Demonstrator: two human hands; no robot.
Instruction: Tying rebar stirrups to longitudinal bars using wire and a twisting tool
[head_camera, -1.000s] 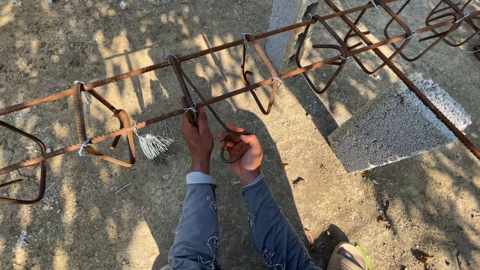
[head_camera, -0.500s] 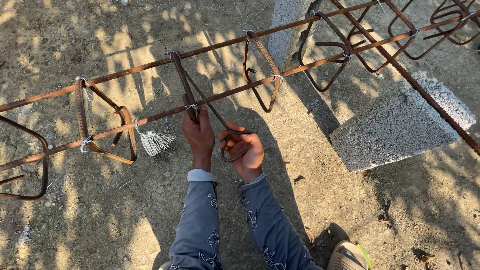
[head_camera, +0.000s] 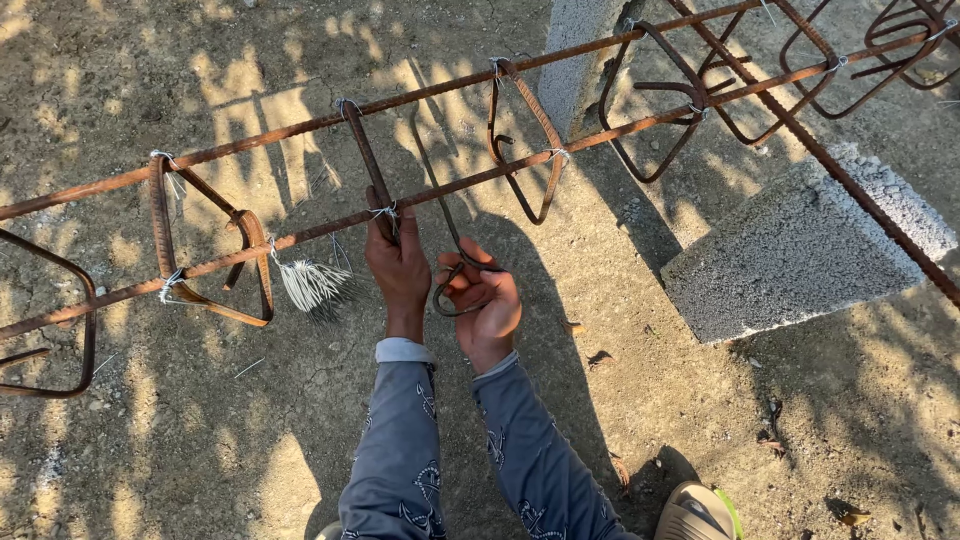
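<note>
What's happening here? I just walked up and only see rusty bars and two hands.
A person stands over a rusty rebar cage propped on a concrete block. The left hand grips a stirrup where wire ties it to the lower bar. The right hand holds a hooked tool beside it. A bundle of tie wire hangs nearby.

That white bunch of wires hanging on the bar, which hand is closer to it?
The left hand. It grips the rusty stirrup just right of the bundle of white tie wires. The right hand is farther right, holding a hooked tool.
</note>
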